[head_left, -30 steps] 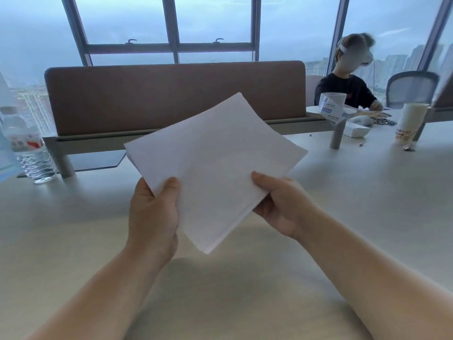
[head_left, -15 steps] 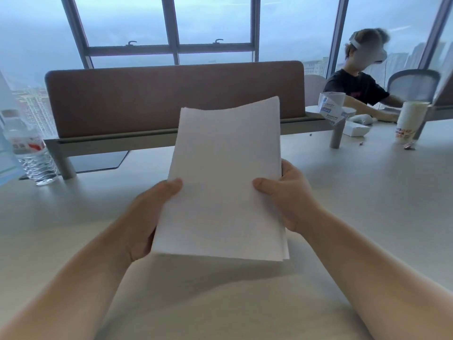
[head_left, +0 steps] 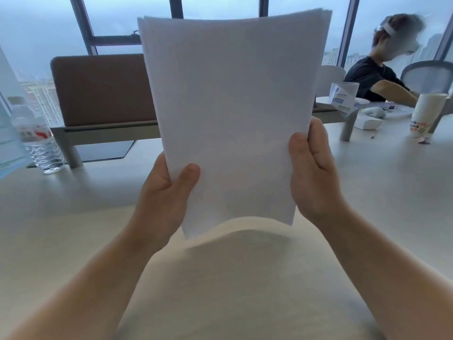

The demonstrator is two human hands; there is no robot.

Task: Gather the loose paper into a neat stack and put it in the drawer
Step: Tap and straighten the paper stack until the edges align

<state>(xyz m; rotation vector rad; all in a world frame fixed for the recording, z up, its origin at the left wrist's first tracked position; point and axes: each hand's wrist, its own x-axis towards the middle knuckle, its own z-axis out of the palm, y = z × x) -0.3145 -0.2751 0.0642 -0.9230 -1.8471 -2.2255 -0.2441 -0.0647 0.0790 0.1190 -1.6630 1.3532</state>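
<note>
left hand (head_left: 169,192) grips the lower left edge of the paper stack (head_left: 232,114), thumb across the front face, fingers hidden behind. right hand (head_left: 311,173) holds the lower right edge the same way, thumb on the front. stack is raised off the tabletop (head_left: 245,290), held nearly upright between the two hands, long axis running up and away from the person, bottom edge hanging above the tabletop near its front edge. sheets bow slightly; top right corner shows several sheet edges not quite flush. judgement: squaring step in hand; next move likely a tap of the bottom edge straight down on the tabletop, so the gap directly below the stack matters. both hands equally near. no drawer in view. water bottle (head_left: 41,143) stands at the far left edge, well apart.
</note>
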